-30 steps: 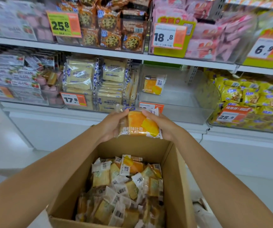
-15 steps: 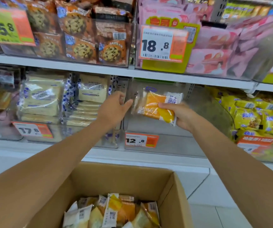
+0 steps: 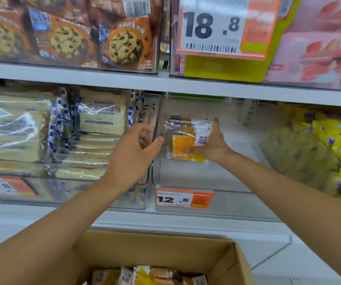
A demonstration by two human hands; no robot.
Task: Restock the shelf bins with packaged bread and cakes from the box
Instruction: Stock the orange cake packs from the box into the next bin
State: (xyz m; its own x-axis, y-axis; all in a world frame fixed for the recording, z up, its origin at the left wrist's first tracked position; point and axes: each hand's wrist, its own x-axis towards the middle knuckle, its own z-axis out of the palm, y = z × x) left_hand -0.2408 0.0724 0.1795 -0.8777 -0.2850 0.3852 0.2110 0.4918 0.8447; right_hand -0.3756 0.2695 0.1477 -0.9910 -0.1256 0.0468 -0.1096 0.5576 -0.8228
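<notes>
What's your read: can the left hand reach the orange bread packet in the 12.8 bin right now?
Probably yes. The left hand is at the clear bin's left wall, right beside the orange bread packet, and the bin is open above its low front. The right hand touches the packet's other side.

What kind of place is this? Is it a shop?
Most likely a shop, probably a supermarket snack aisle. Shelves hold clear bins of packaged bread and cookie packets, orange price tags hang on the bin fronts, and a cardboard box of packets sits below.
</notes>
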